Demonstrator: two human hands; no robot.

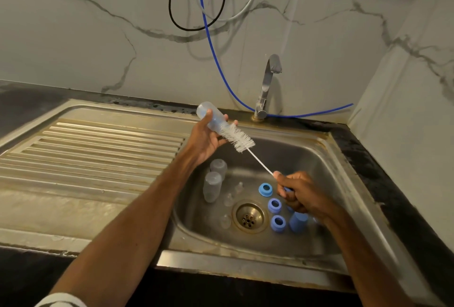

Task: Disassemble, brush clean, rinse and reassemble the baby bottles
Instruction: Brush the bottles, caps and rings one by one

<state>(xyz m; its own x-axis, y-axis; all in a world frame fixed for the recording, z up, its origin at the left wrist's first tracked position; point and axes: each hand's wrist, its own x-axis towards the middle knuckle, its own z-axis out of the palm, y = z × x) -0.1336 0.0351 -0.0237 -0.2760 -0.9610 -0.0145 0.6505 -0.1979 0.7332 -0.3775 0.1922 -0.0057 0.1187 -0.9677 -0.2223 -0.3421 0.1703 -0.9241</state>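
The left hand (pixel 206 138) is up above the back left corner of the sink (pixel 307 159). Its grip is closed around a clear baby bottle (pixel 210 116), with the thumb on top and the fingers curled under it. The bottle is tilted, with its bottom pointing up and away and its mouth pointing down to the right.

A white bottle brush (pixel 239 138) has its tip in the bottle's mouth, and most of the fluffy part is sticking out. Its thin wire stem runs down to the right hand (pixel 298 192). That grip is a tight fist around the brush's blue handle, over the right side of the sink.

Down in the sink, a far clear bottle (pixel 218 167) and a near clear bottle (pixel 212 186) stand close together on the left. Small clear teats (pixel 238 187) lie near the drain (pixel 249 217); they are hard to see. 3 blue rings (pixel 274 205) sit in a row just right of the drain. A blue cap (pixel 298 222) is beside them, partly under the right hand.

The tap (pixel 267 80) is at the back of the sink, and no water is coming out. A blue hose (pixel 213 55) hangs down the wall behind it. The draining board (pixel 98 149) is on the left, and the dark counter (pixel 353 144) goes around the sink.
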